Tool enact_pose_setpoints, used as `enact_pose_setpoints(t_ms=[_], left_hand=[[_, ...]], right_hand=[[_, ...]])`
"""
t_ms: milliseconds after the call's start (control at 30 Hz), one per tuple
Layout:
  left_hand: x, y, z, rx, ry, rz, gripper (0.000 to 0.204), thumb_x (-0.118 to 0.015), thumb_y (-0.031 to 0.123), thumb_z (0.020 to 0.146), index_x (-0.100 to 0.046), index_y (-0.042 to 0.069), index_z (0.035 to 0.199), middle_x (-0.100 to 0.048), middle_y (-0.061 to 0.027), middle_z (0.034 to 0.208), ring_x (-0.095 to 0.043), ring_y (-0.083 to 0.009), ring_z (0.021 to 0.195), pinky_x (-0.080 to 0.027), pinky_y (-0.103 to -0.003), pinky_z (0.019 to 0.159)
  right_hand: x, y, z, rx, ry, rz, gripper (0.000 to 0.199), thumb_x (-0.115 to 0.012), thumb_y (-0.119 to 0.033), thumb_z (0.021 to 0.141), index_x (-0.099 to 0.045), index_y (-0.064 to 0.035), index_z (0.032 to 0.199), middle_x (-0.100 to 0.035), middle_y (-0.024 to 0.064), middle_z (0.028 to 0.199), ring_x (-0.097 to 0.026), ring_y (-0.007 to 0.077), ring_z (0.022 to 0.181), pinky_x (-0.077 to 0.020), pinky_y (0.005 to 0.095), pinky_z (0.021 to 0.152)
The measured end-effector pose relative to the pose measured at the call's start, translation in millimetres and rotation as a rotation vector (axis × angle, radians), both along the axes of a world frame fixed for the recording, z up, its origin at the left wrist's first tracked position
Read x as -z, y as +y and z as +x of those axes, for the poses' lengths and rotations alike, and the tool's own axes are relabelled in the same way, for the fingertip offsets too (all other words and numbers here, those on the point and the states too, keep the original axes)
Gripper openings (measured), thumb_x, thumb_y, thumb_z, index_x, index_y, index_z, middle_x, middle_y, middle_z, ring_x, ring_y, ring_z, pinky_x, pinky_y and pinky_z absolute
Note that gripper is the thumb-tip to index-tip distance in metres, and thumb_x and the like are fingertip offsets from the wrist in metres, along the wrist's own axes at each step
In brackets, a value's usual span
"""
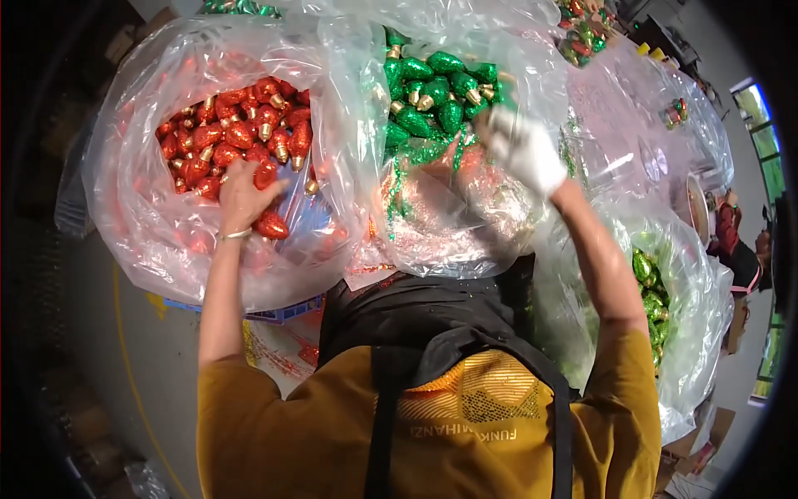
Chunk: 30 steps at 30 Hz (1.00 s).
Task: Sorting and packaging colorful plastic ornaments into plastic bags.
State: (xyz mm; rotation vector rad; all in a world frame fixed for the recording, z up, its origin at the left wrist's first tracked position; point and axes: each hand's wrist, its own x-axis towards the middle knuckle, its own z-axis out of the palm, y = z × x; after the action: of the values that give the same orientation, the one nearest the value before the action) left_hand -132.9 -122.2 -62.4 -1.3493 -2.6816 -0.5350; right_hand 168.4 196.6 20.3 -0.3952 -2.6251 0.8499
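My bare left hand [243, 200] reaches into a clear plastic bag of red glittery bulb-shaped ornaments [224, 133] with gold caps. Its thumb is spread away from the fingers, and the fingertips touch the ornaments. One red ornament [270, 225] lies just below the thumb. My right hand [524, 150] wears a white glove and is smeared by motion. It hovers at the right edge of green glittery bulb-shaped ornaments [450, 116] in the middle bag; whether it holds anything is hidden by the blur.
Clear plastic [453, 237] with glitter lies in front of the green ornaments. At the right, another bag holds lighter green ornaments [651, 291]. A blue crate [287, 313] shows under the red ornaments' bag. Mixed ornaments [582, 41] sit at the back right, and a person [736, 245] is farther off.
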Motion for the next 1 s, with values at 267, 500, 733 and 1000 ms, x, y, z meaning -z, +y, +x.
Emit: enact_pose_setpoints(t_ms=[267, 500, 733, 1000], left_hand=[[-93, 66, 122, 0.305, -0.208, 0.677, 0.054, -0.082, 0.014, 0.068, -0.058, -0.001, 0.115, -0.061, -0.0150, 0.106, -0.060, -0.0254, 0.100, -0.048, -0.035, 0.088], [-101, 110, 155, 0.660, -0.162, 0.573, 0.057, -0.081, 0.013, 0.068, -0.055, 0.001, 0.117, -0.057, -0.0182, 0.113, -0.059, -0.0298, 0.103, -0.048, -0.037, 0.088], [-56, 140, 160, 0.694, -0.248, 0.345, 0.049, -0.076, 0.021, 0.074, -0.057, 0.001, 0.115, -0.057, -0.0182, 0.112, -0.057, -0.0339, 0.104, -0.048, -0.040, 0.088], [-33, 116, 147, 0.748, 0.043, 0.309, 0.046, -0.072, 0.019, 0.075, -0.059, 0.002, 0.115, -0.061, -0.0177, 0.107, -0.056, -0.0333, 0.105, -0.041, -0.043, 0.092]], right_hand=[[120, 94, -110, 0.185, -0.464, 0.399, 0.047, -0.061, -0.037, 0.083, -0.057, -0.0064, 0.118, -0.068, 0.0168, 0.098, -0.065, 0.0368, 0.088, -0.0508, 0.0426, 0.079], [44, 65, -77, 0.173, -0.425, -0.359, 0.065, -0.068, -0.025, 0.076, -0.045, 0.0013, 0.130, -0.062, 0.0176, 0.105, -0.063, 0.0211, 0.096, -0.0511, 0.0319, 0.080], [-9, -36, 12, -0.144, 0.393, -0.619, 0.060, -0.068, -0.015, 0.079, -0.040, -0.0001, 0.130, -0.057, 0.0140, 0.114, -0.056, 0.0197, 0.109, -0.0490, 0.0319, 0.087], [-70, -29, 83, 0.183, 0.176, -0.196, 0.031, -0.069, -0.007, 0.083, -0.060, -0.0008, 0.112, -0.064, 0.0049, 0.104, -0.061, 0.0127, 0.093, -0.0491, 0.0268, 0.086]])
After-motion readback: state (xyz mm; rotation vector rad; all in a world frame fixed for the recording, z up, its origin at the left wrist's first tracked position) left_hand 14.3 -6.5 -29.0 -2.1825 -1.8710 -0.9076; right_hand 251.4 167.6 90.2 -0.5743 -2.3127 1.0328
